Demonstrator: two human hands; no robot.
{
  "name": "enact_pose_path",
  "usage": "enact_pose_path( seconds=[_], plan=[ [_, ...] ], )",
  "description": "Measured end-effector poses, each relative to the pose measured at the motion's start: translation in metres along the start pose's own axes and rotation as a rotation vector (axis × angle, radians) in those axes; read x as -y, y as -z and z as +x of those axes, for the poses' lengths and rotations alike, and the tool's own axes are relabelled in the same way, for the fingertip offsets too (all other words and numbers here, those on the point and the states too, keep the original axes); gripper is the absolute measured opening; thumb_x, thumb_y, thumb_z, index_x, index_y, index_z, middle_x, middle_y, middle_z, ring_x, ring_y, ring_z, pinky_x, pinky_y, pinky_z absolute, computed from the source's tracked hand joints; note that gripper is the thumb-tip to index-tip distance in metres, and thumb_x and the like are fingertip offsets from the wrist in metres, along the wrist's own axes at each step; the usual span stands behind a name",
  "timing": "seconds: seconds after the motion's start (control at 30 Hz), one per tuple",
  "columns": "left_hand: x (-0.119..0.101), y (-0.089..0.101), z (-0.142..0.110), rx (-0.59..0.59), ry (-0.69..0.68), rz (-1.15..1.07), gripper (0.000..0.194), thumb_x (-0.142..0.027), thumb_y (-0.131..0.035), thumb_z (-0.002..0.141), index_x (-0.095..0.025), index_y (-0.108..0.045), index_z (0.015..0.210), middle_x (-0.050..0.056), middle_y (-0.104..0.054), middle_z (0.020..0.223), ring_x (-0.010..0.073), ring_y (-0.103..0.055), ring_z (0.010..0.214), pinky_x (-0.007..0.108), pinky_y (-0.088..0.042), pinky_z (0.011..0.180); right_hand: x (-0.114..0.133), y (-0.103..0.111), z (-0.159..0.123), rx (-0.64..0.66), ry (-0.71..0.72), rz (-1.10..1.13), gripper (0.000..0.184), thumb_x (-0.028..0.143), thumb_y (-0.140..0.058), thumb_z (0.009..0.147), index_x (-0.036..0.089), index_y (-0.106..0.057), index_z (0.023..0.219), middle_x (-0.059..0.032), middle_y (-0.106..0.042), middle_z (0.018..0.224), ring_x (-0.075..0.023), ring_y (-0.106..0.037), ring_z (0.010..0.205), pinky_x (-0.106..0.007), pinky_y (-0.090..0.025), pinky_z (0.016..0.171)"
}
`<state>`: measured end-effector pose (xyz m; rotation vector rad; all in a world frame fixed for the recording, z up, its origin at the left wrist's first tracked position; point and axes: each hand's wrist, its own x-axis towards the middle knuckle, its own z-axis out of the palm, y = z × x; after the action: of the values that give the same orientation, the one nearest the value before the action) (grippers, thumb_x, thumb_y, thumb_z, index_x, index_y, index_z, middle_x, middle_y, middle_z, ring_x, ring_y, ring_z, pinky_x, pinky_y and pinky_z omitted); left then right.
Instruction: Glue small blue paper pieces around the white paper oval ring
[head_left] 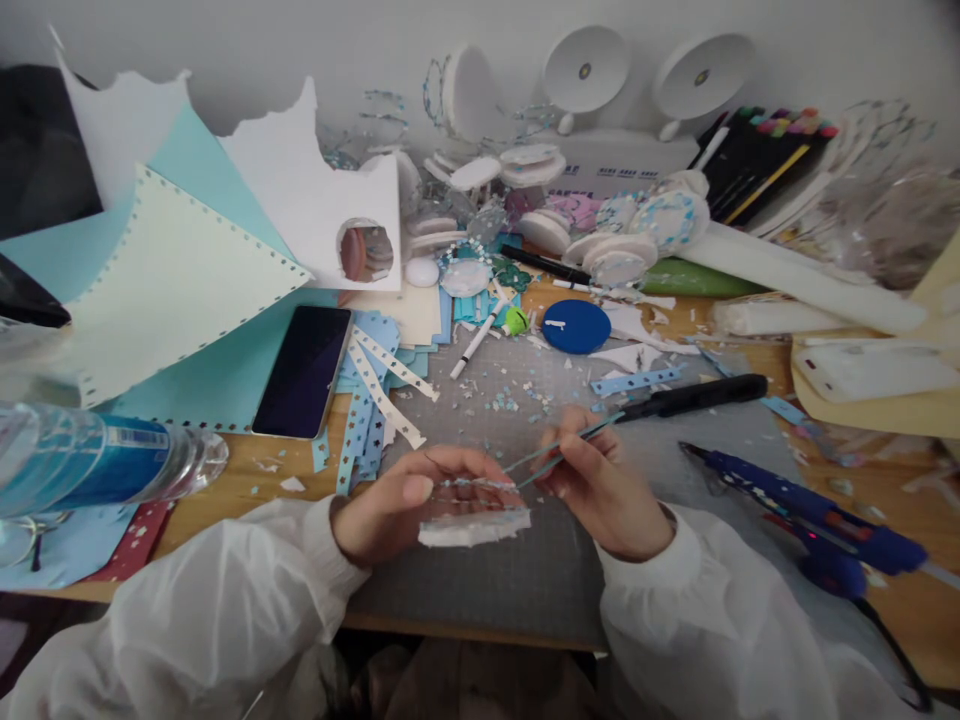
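My left hand (397, 500) has its fingers curled around a small craft piece with a white base (474, 530). A clear part and a row of small pale-blue bits show above that base. In my right hand (600, 480), thumb and fingers pinch thin blue-green tweezers (551, 455), whose tips point left at the craft piece's edge. Whether the tips grip anything is too small to tell. Both hands are over the grey cutting mat (480, 590). Tiny blue and white paper bits (517, 400) lie scattered beyond them.
A blue glue gun (810, 510) with a red light and a black-handled tool (690, 397) lie right. A phone (302, 370), punched paper strips (386, 385) and a water bottle (112, 455) are left. White round pieces (529, 165) crowd the back, near a blue disc (576, 327).
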<state>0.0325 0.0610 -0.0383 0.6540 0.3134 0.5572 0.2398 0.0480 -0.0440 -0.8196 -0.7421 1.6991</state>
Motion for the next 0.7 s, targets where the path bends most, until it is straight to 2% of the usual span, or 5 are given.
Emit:
enact_pose_path(
  seconds=[0.23, 0.37, 0.53, 0.63, 0.7],
  plan=[
    [0.001, -0.001, -0.001, -0.008, -0.01, -0.053, 0.058, -0.053, -0.065, 0.074, -0.011, -0.065, 0.114, 0.016, -0.069, 0.11, 0.0302, -0.063, 0.101, 0.043, -0.043, 0.095, 0.001, 0.001, 0.0, -0.028, 0.058, -0.013, 0.032, 0.039, -0.076, 0.074, 0.02, -0.052, 0.064, 0.0037, -0.062, 0.055, -0.0079, -0.053, 0.046, -0.015, -0.036, 0.04],
    [-0.002, 0.002, -0.001, 0.045, -0.093, 0.129, 0.062, -0.046, -0.075, 0.069, -0.017, -0.06, 0.122, 0.015, -0.063, 0.119, 0.033, -0.056, 0.116, 0.045, -0.038, 0.101, 0.002, 0.0, -0.001, -0.028, 0.094, -0.014, 0.028, 0.037, -0.074, 0.077, 0.021, -0.053, 0.067, 0.0034, -0.063, 0.059, -0.0084, -0.054, 0.051, -0.018, -0.042, 0.048],
    [-0.003, 0.01, 0.001, 0.058, -0.187, 0.36, 0.072, -0.038, -0.082, 0.062, -0.019, -0.055, 0.125, 0.015, -0.051, 0.133, 0.0345, -0.046, 0.126, 0.047, -0.031, 0.107, 0.005, 0.0, -0.003, 0.001, 0.127, -0.03, 0.02, 0.035, -0.07, 0.08, 0.021, -0.058, 0.072, 0.0032, -0.058, 0.059, -0.0102, -0.053, 0.055, -0.022, -0.043, 0.053],
    [-0.002, 0.014, 0.003, 0.077, -0.218, 0.416, 0.083, -0.05, -0.086, 0.05, -0.019, -0.057, 0.122, 0.016, -0.045, 0.138, 0.0391, -0.041, 0.129, 0.049, -0.027, 0.109, 0.006, 0.0, -0.004, 0.027, 0.108, -0.024, 0.014, 0.033, -0.07, 0.08, 0.021, -0.062, 0.078, 0.0009, -0.063, 0.066, -0.0104, -0.055, 0.058, -0.022, -0.044, 0.055],
    [-0.002, 0.013, 0.005, 0.079, -0.249, 0.408, 0.085, -0.069, -0.075, 0.052, -0.017, -0.06, 0.118, 0.017, -0.048, 0.136, 0.0407, -0.043, 0.126, 0.05, -0.03, 0.106, 0.006, 0.0, -0.004, 0.044, 0.085, -0.018, 0.013, 0.032, -0.071, 0.08, 0.021, -0.063, 0.081, -0.0005, -0.066, 0.072, -0.0101, -0.057, 0.06, -0.021, -0.044, 0.056]
  ],
)
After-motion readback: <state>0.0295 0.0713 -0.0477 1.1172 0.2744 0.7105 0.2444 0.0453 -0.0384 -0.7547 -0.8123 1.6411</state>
